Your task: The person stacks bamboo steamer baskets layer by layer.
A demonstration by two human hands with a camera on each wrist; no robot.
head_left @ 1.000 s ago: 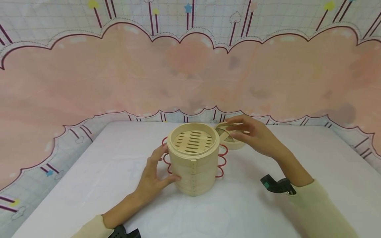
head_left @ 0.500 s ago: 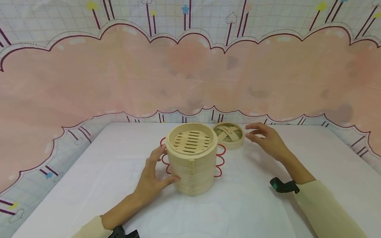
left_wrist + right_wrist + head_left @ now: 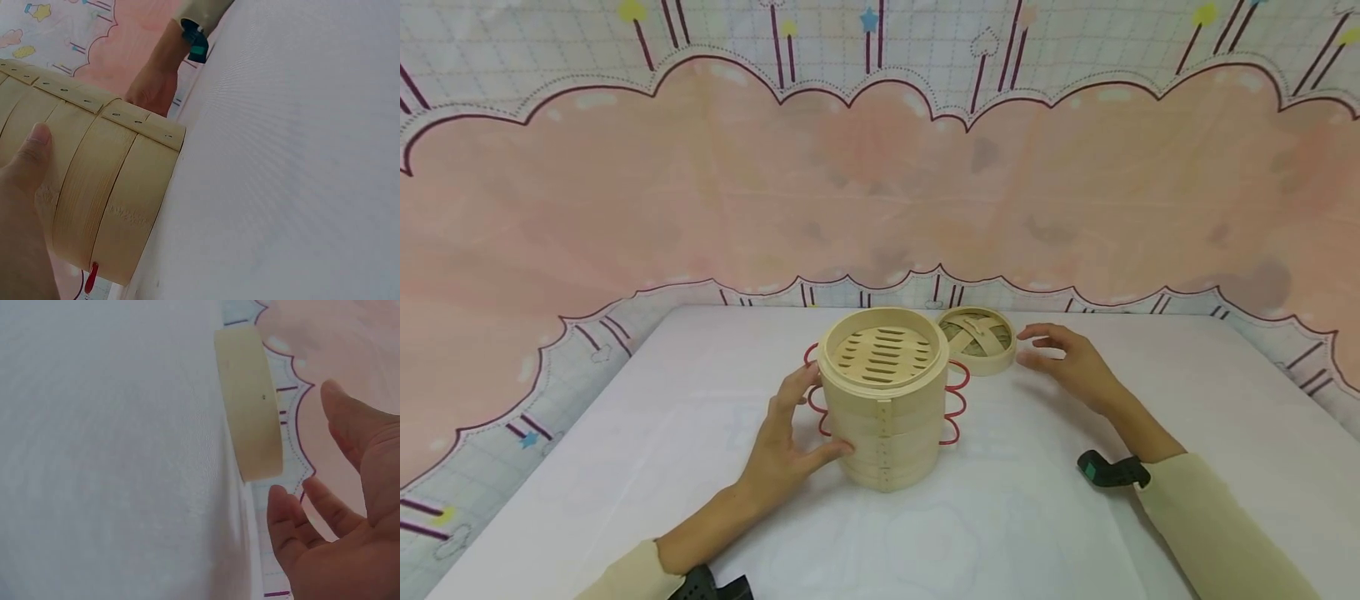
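A stacked bamboo steamer (image 3: 887, 433) stands upright on the white table, its slotted top tier uncovered. Red loops stick out from both its sides. My left hand (image 3: 786, 442) grips the steamer's left side, thumb across the front and fingers round the back. In the left wrist view that thumb lies on the pale wall of the steamer (image 3: 119, 181). Behind and to the right, the round woven lid (image 3: 977, 337) lies flat on the table. Just right of the lid is my right hand (image 3: 1071, 362), fingers loosely bent and holding nothing; the right wrist view shows a gap between them.
The white table (image 3: 1015, 517) reaches back to a patterned pink cloth (image 3: 880, 192) hanging behind it. Close behind the steamer, the lid sits near the table's far edge. Black wrist devices (image 3: 1112, 471) are worn on both arms.
My right hand has left the lid, moving off to its right and slightly down. The lid stays on the table, and the left hand keeps its hold on the steamer.
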